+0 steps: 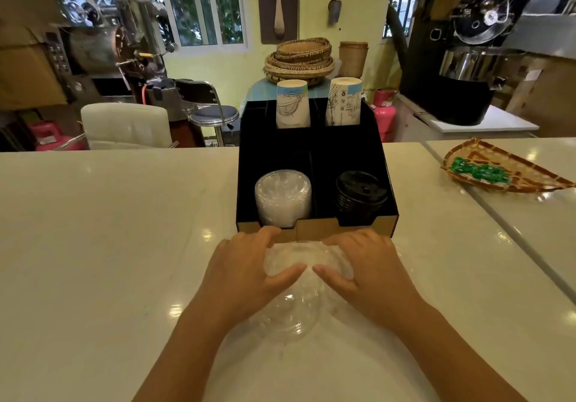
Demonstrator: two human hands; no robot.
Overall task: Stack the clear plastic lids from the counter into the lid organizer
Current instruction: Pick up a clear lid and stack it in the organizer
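Observation:
A pile of clear plastic lids (293, 305) lies on the white counter (93, 245) just in front of the black lid organizer (314, 230). My left hand (246, 273) and my right hand (367, 270) press in on the pile from both sides, fingers curled over its top, thumbs almost touching. Inside the organizer's front left compartment stands a stack of clear lids (283, 197). A stack of black lids (360, 194) fills the front right compartment.
Two stacks of paper cups (293, 103) (343, 102) stand upside down in the organizer's back compartments. A woven tray with green packets (498, 172) lies at the right on the counter. A chair, stool and coffee roasters stand beyond the counter.

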